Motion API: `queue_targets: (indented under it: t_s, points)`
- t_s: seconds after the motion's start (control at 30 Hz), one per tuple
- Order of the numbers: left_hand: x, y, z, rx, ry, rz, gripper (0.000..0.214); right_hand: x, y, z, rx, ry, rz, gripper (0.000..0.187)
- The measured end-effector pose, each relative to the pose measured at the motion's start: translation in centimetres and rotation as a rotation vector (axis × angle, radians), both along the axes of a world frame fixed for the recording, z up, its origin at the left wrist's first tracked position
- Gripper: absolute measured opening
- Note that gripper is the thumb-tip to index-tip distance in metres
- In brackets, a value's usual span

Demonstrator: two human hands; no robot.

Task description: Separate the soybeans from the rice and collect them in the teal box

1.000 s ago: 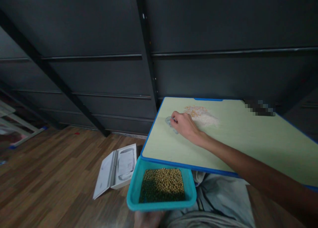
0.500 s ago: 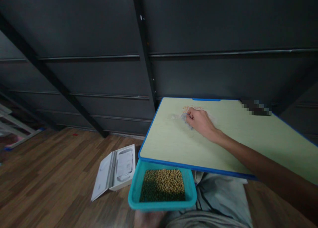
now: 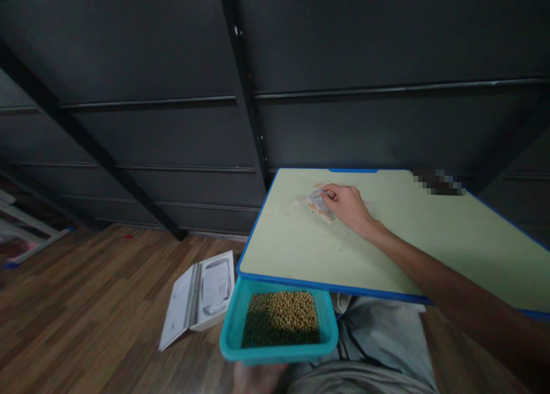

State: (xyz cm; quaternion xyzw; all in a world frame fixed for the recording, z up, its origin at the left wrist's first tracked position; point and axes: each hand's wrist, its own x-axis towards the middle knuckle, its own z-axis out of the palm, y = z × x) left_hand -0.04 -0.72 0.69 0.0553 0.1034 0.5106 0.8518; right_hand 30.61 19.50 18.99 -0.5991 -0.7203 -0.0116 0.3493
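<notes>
My right hand (image 3: 346, 204) is over the table, its thumb and fingers pinched at a crumpled, see-through plastic piece (image 3: 317, 198) that looks like a thin bag. Small orange-tan grains (image 3: 320, 212) show along its lower left side, and a few more lie above it. Whether they are inside or under the plastic is unclear. A teal plastic basket (image 3: 280, 357) of round tan beans (image 3: 292, 314) is at the table's near left corner. Below its rim a patch of bare skin (image 3: 260, 378) shows, perhaps my left hand, with no fingers visible.
The pale table (image 3: 283, 245) has a blue edge. A dark, pixelated object (image 3: 440, 182) lies at its back right. An opened white box (image 3: 212, 288) with moulded insets rests on the wooden floor (image 3: 124, 302). Dark metal panels (image 3: 387, 130) stand behind the table.
More of the orange-tan grains now show along the plastic's lower left side. My right hand has barely shifted and still pinches it. The whole view has moved slightly.
</notes>
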Motion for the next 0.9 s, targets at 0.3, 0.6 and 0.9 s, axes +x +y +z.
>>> queue_targets:
  t_s: [0.3, 0.6, 0.9]
  points:
    - [-0.6, -0.1, -1.7, 0.065, 0.102, -0.011, 0.048, -0.6, 0.4, 0.1, -0.025, -0.067, 0.066, 0.025]
    - [0.0, 0.0, -0.7, 0.007, 0.029, 0.029, 0.045, -1.4, -0.4, 0.1, -0.049, -0.100, 0.084, 0.027]
    - [-0.2, 0.1, -0.7, 0.112, 0.006, 0.000, 0.049, -2.6, 0.1, 0.4, -0.083, -0.097, 0.189, 0.026]
